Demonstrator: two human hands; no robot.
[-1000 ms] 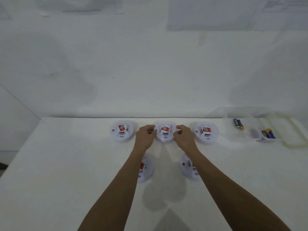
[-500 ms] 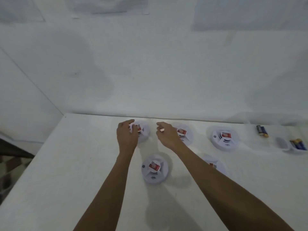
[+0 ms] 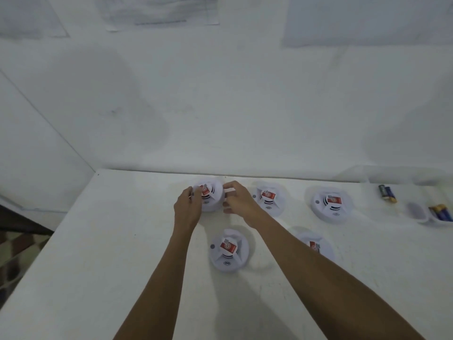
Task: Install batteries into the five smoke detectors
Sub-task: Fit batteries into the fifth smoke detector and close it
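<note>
Several round white smoke detectors with red labels lie on the white table [image 3: 98,253]. The far-left detector [image 3: 210,196] sits near the back edge, held between both hands: my left hand [image 3: 187,207] grips its left rim and my right hand [image 3: 239,200] grips its right rim. Two more detectors stand in the back row, one in the middle [image 3: 268,198] and one to the right [image 3: 331,204]. A front detector [image 3: 228,250] lies between my forearms. Another front detector [image 3: 315,245] is partly hidden by my right forearm.
Two loose batteries [image 3: 387,193] lie at the back right. A clear plastic tray [image 3: 416,212] holding more batteries [image 3: 441,212] sits at the right edge. The wall runs right behind the table; the table's left edge drops to the floor.
Both hands left the middle back detector and moved left to the far-left one, now closing on its rim. The view has swung left as well.
</note>
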